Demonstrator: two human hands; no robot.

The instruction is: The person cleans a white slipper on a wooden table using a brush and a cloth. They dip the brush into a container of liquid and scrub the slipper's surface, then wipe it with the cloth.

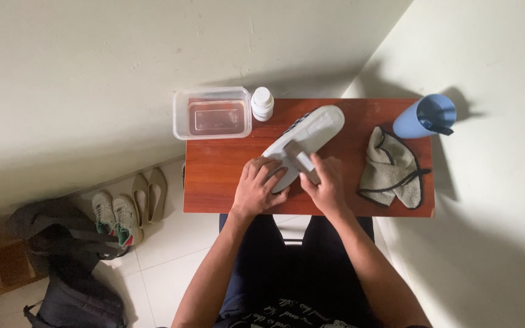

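Observation:
A light grey shoe (pixel 311 133) lies sole-up and slanted on the small reddish wooden table (pixel 214 176). My left hand (pixel 257 187) rests over its near end and holds it down. My right hand (pixel 326 182) grips a small grey brush-like block (pixel 301 158) pressed against the shoe's sole. Both forearms reach in from the bottom of the view.
A clear plastic tub (pixel 212 113) of water and a white bottle (pixel 262 103) stand at the table's back left. A grey rag (pixel 393 170) lies at right, a blue cup (pixel 425 116) at the back right corner. Shoes (pixel 126 206) and a dark bag (pixel 68 267) sit on the floor.

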